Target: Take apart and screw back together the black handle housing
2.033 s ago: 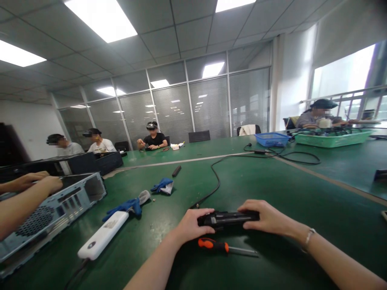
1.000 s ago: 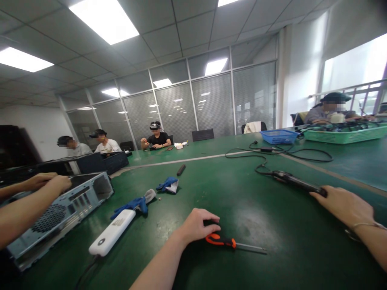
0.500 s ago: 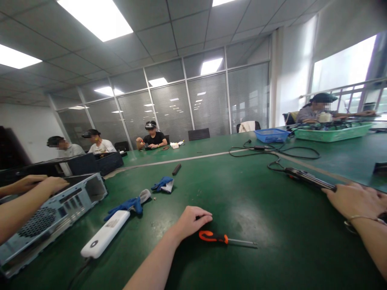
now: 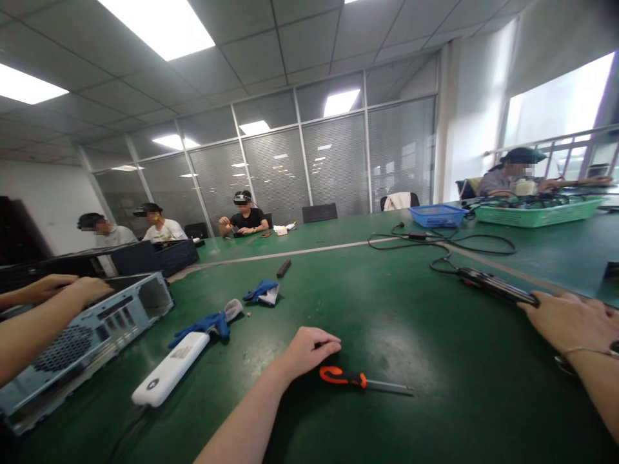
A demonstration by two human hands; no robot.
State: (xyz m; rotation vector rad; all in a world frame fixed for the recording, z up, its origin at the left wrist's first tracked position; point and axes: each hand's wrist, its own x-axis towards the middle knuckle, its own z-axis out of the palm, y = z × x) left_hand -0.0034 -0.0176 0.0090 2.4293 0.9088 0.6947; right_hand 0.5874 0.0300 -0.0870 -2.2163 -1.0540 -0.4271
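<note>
My left hand (image 4: 312,351) rests on the green table, thumb and fingers close together, with nothing seen in them. Just below its fingertips lies a screwdriver (image 4: 343,377) with an orange and black handle, its shaft pointing right. At the right edge my right hand (image 4: 565,322), with a bracelet at the wrist, is closed over the near end of a long black-and-silver corded tool (image 4: 498,287). Some of its fingers are hidden or cut off by the frame edge. The tool's exact kind is unclear.
Left of me, another person's hands (image 4: 80,290) rest on an open computer case (image 4: 101,341). Nearby lie a white power strip (image 4: 171,370), blue gloves (image 4: 264,291) and a dark block (image 4: 284,268). Farther right stand a blue basket (image 4: 438,217) and a green basket (image 4: 536,214). Co-workers sit around.
The head view has shifted slightly, so most things appear a few pixels farther right. Neither of my hands has visibly moved on the table.
</note>
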